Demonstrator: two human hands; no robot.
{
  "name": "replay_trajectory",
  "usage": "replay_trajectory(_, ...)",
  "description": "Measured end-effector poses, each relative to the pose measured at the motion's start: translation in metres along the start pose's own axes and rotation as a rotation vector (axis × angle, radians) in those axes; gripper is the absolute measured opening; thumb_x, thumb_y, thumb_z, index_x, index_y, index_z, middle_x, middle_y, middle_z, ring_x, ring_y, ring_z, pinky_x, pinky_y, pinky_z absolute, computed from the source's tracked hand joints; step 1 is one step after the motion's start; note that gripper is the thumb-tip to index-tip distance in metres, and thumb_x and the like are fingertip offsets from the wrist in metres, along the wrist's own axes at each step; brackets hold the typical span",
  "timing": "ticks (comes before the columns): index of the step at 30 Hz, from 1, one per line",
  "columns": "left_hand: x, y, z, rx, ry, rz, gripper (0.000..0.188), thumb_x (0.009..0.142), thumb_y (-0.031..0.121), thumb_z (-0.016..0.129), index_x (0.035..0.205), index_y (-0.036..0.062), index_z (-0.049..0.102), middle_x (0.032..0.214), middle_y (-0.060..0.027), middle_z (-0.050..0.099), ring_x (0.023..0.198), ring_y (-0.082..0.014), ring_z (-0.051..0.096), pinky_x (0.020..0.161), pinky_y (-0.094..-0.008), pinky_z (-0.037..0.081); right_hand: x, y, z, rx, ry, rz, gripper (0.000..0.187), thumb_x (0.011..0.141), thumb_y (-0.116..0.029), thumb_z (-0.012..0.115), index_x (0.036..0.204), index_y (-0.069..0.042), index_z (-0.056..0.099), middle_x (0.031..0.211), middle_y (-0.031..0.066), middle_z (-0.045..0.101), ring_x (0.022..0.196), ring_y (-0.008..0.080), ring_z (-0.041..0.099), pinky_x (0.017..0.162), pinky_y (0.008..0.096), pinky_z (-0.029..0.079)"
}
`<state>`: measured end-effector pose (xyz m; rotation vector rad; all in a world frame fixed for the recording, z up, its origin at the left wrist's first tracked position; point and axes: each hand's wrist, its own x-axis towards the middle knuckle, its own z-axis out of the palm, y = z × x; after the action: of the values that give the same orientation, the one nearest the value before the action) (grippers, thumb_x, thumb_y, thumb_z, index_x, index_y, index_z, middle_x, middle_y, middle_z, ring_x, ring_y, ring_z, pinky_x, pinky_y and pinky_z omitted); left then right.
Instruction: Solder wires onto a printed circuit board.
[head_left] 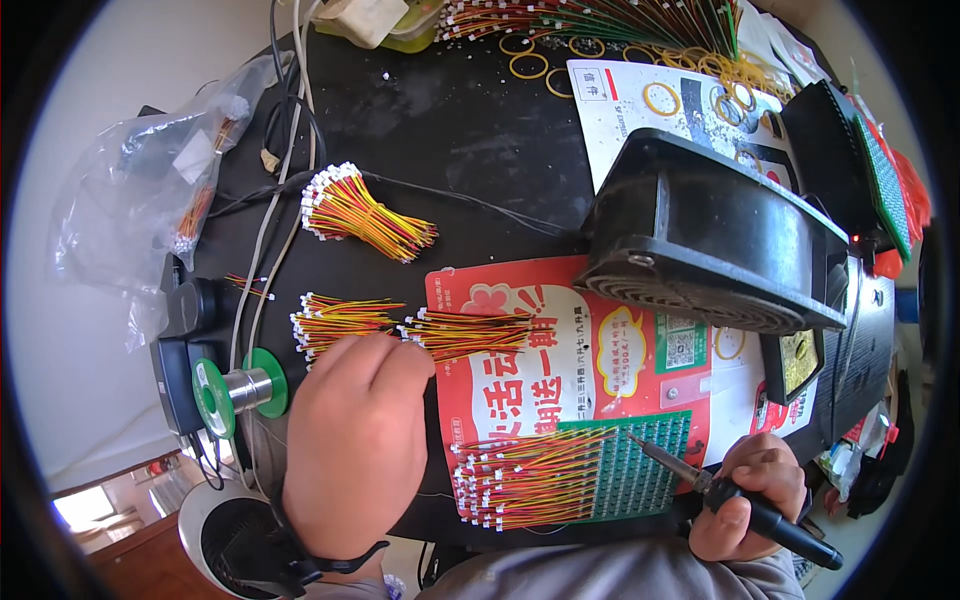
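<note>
My left hand (355, 440) reaches over two loose piles of short red, yellow and black wires with white plugs: the left wire pile (345, 322) and the right wire pile (470, 332). Its fingers are curled together at the piles, and their tips are hidden. My right hand (755, 495) is closed around the black handle of a soldering iron (690, 470). The iron's tip points up and left over a green circuit board (640, 470). Rows of wires (530, 480) lie across the board's left part, their white plugs facing left.
A black fan (710, 230) stands right of centre, with a soldering sponge tray (797, 362) below it. A solder spool (243, 392) sits left of my hand. Farther back lie a bundled wire bunch (370, 215), rubber bands (528, 65) and a plastic bag (130, 200).
</note>
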<state>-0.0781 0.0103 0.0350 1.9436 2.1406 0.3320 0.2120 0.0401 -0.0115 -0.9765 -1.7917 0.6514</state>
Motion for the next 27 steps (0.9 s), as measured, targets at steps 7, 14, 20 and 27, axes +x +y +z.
replay_trajectory(7,0.002,0.005,-0.026,-0.074,-0.057,0.016,0.018,0.062,-0.008,0.060,0.078,-0.0007,0.058,0.074,-0.0149,0.056,0.071,-0.0350,0.057,0.063,-0.0408,0.045,0.001,-0.001,0.000,0.038,0.003,0.006,0.035,0.092,-0.034,0.063,0.087,-0.002,0.049,0.061,0.0036,0.044,0.050,0.0128,0.044,0.048,0.0265,0.036)
replay_trajectory(14,0.001,0.025,-0.002,-0.401,0.035,0.012,0.011,0.067,-0.005,0.066,0.076,-0.0006,0.063,0.074,-0.0113,0.059,0.066,-0.0242,0.059,0.060,-0.0319,0.046,-0.003,0.003,0.003,0.033,0.043,-0.006,0.038,0.091,-0.036,0.066,0.087,-0.002,0.050,0.060,0.0031,0.045,0.050,0.0122,0.044,0.047,0.0258,0.035)
replay_trajectory(20,-0.006,0.041,0.009,-0.663,0.023,0.059,0.009,0.075,0.001,0.077,0.081,0.0021,0.070,0.081,-0.0102,0.065,0.070,-0.0182,0.063,0.061,-0.0274,0.049,0.005,0.003,-0.002,0.081,-0.052,-0.023,0.037,0.091,-0.035,0.066,0.088,-0.002,0.051,0.059,0.0033,0.046,0.048,0.0121,0.046,0.043,0.0252,0.036)
replay_trajectory(27,-0.012,0.053,0.021,-0.742,-0.005,0.167,0.021,0.077,-0.005,0.074,0.096,0.0026,0.067,0.081,-0.0096,0.068,0.069,-0.0196,0.066,0.060,-0.0292,0.052,0.009,0.007,-0.001,0.126,-0.078,-0.078,0.037,0.090,-0.034,0.067,0.089,0.000,0.050,0.057,0.0029,0.044,0.045,0.0124,0.045,0.041,0.0253,0.037)
